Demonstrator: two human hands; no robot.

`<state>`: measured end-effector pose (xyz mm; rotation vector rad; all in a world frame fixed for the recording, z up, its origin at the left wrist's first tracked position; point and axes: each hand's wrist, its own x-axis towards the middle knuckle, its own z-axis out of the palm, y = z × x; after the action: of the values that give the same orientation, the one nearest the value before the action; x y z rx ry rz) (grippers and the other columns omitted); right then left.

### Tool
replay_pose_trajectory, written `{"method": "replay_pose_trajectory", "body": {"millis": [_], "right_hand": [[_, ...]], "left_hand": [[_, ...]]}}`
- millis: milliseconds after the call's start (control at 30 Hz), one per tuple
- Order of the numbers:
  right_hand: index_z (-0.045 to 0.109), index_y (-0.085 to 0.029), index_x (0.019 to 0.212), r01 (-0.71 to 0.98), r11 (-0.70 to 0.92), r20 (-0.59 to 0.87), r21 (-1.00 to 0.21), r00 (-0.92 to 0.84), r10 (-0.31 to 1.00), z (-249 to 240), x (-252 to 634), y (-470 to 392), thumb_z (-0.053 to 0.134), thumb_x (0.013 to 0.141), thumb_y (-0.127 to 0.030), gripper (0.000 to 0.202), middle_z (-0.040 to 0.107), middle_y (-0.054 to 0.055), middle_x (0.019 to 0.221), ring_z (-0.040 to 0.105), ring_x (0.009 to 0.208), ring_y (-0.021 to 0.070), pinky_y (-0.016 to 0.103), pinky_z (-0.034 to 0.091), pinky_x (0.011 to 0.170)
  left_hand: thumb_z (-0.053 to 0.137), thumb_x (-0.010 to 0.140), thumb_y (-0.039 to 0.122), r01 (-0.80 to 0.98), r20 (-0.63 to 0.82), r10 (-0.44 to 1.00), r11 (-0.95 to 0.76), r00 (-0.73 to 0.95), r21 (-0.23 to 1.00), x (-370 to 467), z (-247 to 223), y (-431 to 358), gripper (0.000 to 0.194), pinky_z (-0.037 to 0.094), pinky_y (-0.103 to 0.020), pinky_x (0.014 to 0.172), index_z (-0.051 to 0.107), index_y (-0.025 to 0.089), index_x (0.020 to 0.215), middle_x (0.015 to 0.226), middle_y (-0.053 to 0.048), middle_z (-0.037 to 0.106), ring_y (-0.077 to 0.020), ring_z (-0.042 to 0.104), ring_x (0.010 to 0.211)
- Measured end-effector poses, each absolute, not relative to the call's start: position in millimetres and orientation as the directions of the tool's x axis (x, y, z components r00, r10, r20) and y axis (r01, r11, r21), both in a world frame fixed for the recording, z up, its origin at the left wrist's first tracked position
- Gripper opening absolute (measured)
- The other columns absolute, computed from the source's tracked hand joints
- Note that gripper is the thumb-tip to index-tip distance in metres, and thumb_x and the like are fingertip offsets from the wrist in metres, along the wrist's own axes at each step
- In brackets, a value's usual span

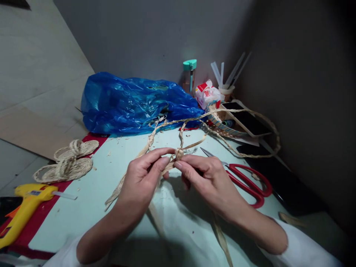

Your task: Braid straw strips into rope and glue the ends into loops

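My left hand (144, 174) and my right hand (207, 178) meet at the middle of the table, thumbs and forefingers pinching a braided straw cord (180, 137) at a small knot or loop between them. Both hands are closed on it. From there the braid runs up and joins a long loop that curves far to the right. Loose flat straw strands (222, 239) hang below my right hand, and more lie left of my left hand. Red-handled scissors (249, 183) rest beside my right hand, partly hidden by it, with their blades pointing left.
A yellow glue gun (30, 205) and two woven straw slippers (68, 165) lie at the left. A blue plastic bag (133, 105) spreads across the back. Behind right are a bottle (189, 76), a tissue pack (208, 94), a basket (214, 116) and a phone (247, 118).
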<state>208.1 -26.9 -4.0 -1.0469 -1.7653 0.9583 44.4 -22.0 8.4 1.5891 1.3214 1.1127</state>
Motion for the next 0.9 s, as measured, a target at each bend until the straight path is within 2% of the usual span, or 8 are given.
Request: {"method": "replay_pose_trajectory", "body": {"millis": [100, 267, 400, 533, 633, 767, 833, 900], "right_hand": [[0.065, -0.017, 0.060, 0.256, 0.301, 0.252, -0.919, -0.207, 0.945, -3.5, 208.0, -25.3, 0.053, 0.094, -0.025, 0.037, 0.061, -0.002, 0.058, 0.051, 0.054, 0.0104, 0.023, 0.037, 0.057], [0.071, -0.017, 0.068, 0.239, 0.250, 0.219, -0.938, -0.147, 0.964, -8.1, 209.7, -20.8, 0.056, 0.093, -0.028, 0.031, 0.067, -0.001, 0.066, 0.054, 0.059, 0.0113, 0.024, 0.039, 0.060], [0.074, -0.017, 0.077, 0.151, 0.162, 0.142, -0.975, -0.133, 0.981, -11.0, 210.9, -18.3, 0.057, 0.092, -0.035, 0.029, 0.061, -0.001, 0.056, 0.052, 0.055, 0.0121, 0.026, 0.039, 0.060], [0.065, -0.015, 0.060, -0.058, 0.030, 0.039, -0.998, -0.163, 0.986, -15.1, 209.7, -16.6, 0.060, 0.090, -0.040, 0.038, 0.054, 0.000, 0.049, 0.051, 0.057, 0.0129, 0.026, 0.037, 0.059], [0.065, -0.014, 0.064, -0.174, -0.047, -0.011, -0.984, -0.198, 0.980, -20.9, 208.9, -14.9, 0.061, 0.089, -0.038, 0.034, 0.048, -0.003, 0.047, 0.039, 0.049, 0.0090, 0.024, 0.030, 0.052], [0.069, -0.012, 0.078, -0.171, -0.057, -0.029, -0.984, -0.160, 0.987, -24.9, 208.1, -13.7, 0.064, 0.086, -0.038, 0.027, 0.043, -0.005, 0.051, 0.025, 0.045, 0.0060, 0.024, 0.016, 0.045], [0.065, -0.013, 0.071, -0.154, -0.047, -0.020, -0.987, -0.170, 0.985, -23.0, 206.0, -15.3, 0.062, 0.087, -0.038, 0.030, 0.042, -0.005, 0.053, 0.024, 0.045, 0.0052, 0.023, 0.016, 0.044], [0.057, -0.014, 0.062, -0.155, -0.039, -0.008, -0.987, -0.195, 0.981, -19.4, 202.9, -18.3, 0.060, 0.089, -0.037, 0.036, 0.040, -0.005, 0.053, 0.026, 0.045, 0.0048, 0.022, 0.019, 0.044]], "left_hand": [[0.062, 0.086, 0.025, 0.480, 0.279, 0.954, -0.295, 0.105, 0.826, 41.7, 8.3, -20.8, 0.011, 0.049, -0.024, 0.071, 0.073, 0.021, 0.087, 0.086, -0.001, 0.073, -0.0150, 0.065, 0.077], [0.059, 0.088, 0.016, 0.640, 0.542, 0.821, -0.517, 0.180, 0.569, 39.6, 6.8, -23.1, 0.012, 0.045, -0.024, 0.066, 0.069, 0.019, 0.081, 0.077, -0.001, 0.064, -0.0131, 0.059, 0.069], [0.059, 0.087, 0.011, 0.641, 0.614, 0.757, -0.588, 0.222, 0.493, 43.8, 1.7, -27.3, 0.012, 0.047, -0.023, 0.066, 0.069, 0.017, 0.085, 0.077, -0.003, 0.064, -0.0125, 0.059, 0.070], [0.054, 0.088, 0.005, 0.623, 0.644, 0.619, -0.733, 0.449, 0.271, 51.5, -12.7, -33.7, 0.019, 0.050, -0.022, 0.073, 0.071, 0.012, 0.091, 0.081, -0.008, 0.067, -0.0147, 0.065, 0.079], [0.050, 0.088, 0.002, 0.596, 0.636, 0.551, -0.784, 0.540, 0.173, 55.3, -22.0, -35.7, 0.022, 0.051, -0.027, 0.078, 0.070, 0.007, 0.092, 0.084, -0.014, 0.068, -0.0202, 0.066, 0.088], [0.056, 0.086, 0.007, 0.565, 0.676, 0.576, -0.777, 0.459, 0.278, 53.8, -17.2, -33.1, 0.016, 0.049, -0.032, 0.073, 0.070, 0.011, 0.093, 0.079, -0.009, 0.068, -0.0187, 0.060, 0.076], [0.058, 0.086, 0.011, 0.574, 0.689, 0.661, -0.700, 0.297, 0.424, 51.6, -10.0, -30.0, 0.012, 0.046, -0.033, 0.075, 0.068, 0.015, 0.092, 0.081, -0.006, 0.067, -0.0181, 0.057, 0.078], [0.058, 0.088, 0.016, 0.514, 0.569, 0.806, -0.561, 0.161, 0.649, 49.8, -4.2, -25.8, 0.010, 0.045, -0.033, 0.081, 0.066, 0.017, 0.094, 0.092, -0.006, 0.066, -0.0185, 0.057, 0.088]]}}
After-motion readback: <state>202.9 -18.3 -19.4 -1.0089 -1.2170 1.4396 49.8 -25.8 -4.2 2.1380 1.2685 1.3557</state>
